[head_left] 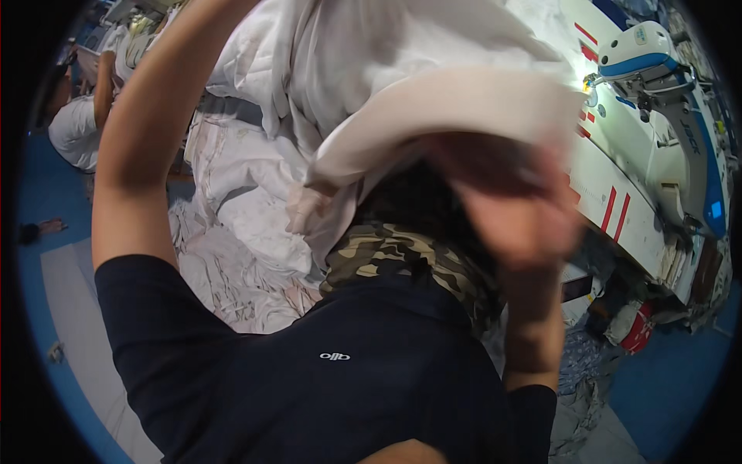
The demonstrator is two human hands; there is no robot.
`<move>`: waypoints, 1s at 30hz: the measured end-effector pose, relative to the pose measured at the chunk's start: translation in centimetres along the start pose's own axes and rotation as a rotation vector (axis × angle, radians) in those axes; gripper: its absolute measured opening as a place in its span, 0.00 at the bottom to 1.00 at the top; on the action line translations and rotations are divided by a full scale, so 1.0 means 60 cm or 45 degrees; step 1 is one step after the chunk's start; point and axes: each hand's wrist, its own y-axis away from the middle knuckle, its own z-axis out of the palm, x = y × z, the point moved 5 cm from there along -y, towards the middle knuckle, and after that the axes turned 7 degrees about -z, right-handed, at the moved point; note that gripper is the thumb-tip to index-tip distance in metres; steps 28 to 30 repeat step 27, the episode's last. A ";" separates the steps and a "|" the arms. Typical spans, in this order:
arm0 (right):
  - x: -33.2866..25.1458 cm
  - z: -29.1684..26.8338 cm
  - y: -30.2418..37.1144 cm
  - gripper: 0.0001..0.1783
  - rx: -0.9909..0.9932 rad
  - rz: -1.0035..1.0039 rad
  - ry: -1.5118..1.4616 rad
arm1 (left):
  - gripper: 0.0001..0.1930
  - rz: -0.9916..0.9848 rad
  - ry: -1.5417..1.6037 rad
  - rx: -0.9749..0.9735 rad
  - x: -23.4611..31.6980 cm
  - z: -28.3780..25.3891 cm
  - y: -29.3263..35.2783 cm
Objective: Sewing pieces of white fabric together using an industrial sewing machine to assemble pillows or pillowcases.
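A large white cloth (433,39) is lifted in front of me, its lower edge curling over in a blurred fold. My right hand (522,205) is at the right end of that fold, smeared by motion, so whether its fingers grip the fabric is unclear. On the left, my bare forearm rises past the top edge of the view, and the left hand itself is out of sight. More crumpled white fabric (251,185) hangs and lies beneath the raised cloth, beside my camouflage-patterned clothing (402,251).
A white and blue sewing machine (641,54) stands on a white table (618,197) with red markings at the right. Heaped white fabric (232,278) lies at my left. Another person (77,127) sits at far left. Dark patterned cloth (583,359) is piled below the table.
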 end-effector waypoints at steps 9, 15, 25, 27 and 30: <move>0.051 -0.222 0.313 0.17 0.203 0.187 0.900 | 0.15 0.311 -0.592 -0.469 -0.009 0.245 -0.077; -0.012 -0.289 0.291 0.22 0.719 -0.052 1.004 | 0.19 -0.153 -0.029 -0.367 -0.152 0.307 0.023; 0.011 -0.355 0.099 0.26 0.449 -0.130 0.815 | 0.14 0.154 0.939 -0.480 0.231 0.029 0.184; 0.047 -0.316 0.124 0.32 0.452 -0.031 0.763 | 0.11 0.239 1.008 -0.587 0.261 0.018 0.230; 0.047 -0.316 0.124 0.32 0.452 -0.031 0.763 | 0.11 0.239 1.008 -0.587 0.261 0.018 0.230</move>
